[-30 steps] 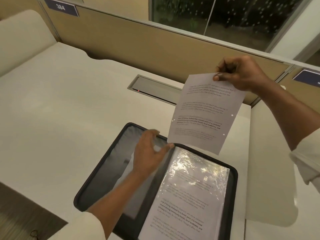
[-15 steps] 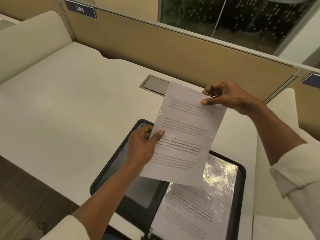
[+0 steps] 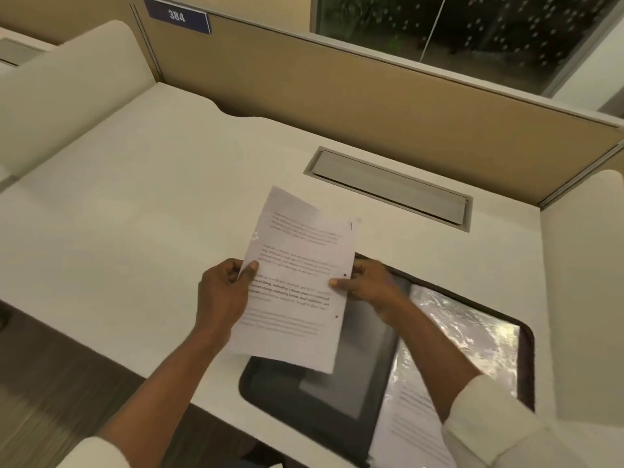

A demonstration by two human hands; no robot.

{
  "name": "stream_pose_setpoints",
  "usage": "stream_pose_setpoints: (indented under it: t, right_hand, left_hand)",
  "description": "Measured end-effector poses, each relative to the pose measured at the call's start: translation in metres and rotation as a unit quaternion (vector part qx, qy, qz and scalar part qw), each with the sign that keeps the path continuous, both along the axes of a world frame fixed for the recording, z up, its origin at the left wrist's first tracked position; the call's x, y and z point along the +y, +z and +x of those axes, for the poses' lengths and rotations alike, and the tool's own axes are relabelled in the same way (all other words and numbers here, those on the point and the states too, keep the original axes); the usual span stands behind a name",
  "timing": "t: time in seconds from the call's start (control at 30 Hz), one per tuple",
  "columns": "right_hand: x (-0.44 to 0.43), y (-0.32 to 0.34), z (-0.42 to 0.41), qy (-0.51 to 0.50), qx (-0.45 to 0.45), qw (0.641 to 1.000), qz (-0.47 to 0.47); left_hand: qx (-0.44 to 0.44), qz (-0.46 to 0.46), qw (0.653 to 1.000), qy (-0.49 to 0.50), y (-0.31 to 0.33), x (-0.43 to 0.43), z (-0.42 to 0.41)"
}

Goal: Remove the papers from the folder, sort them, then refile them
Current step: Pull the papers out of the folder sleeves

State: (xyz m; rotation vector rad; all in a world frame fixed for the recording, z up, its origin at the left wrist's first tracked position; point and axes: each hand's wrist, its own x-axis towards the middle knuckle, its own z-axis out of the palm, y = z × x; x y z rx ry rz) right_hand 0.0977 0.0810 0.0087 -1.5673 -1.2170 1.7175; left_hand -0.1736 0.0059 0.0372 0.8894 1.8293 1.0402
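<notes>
White printed, hole-punched paper sheet [image 3: 297, 282], perhaps two stacked, is held over the far-left corner of the open black zip folder [image 3: 280, 393], long axis pointing away, top leaning left. Left hand [image 3: 223, 292] and right hand [image 3: 368, 282] pinch its side edges between thumb and fingers. The right hand has slid down from the top corner.

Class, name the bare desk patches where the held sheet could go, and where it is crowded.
Widest bare desk: left of the left hand and sheet, up to the partition. Narrower strip: between grey hatch and folder. Crowded: near right, taken by folder and right hand.
</notes>
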Motion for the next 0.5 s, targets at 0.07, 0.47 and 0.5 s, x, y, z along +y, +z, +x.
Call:
stream_pose_setpoints:
  t: [0.07,0.47,0.5]
  right_hand:
    - [-0.011,-0.010,-0.040,-0.014,-0.017,1.000,-0.012]
    - [-0.015,-0.055,-0.156,-0.035,-0.147,0.988,0.023]
    - [-0.015,-0.060,-0.158,-0.027,-0.178,0.983,0.023]
  left_hand:
    - [0.047,-0.004,0.999,-0.004,-0.009,0.010,-0.035]
    - [0.270,-0.077,0.959,-0.047,-0.063,0.048,-0.139]
    - [0.284,-0.088,0.953,-0.052,-0.065,0.049,-0.140]
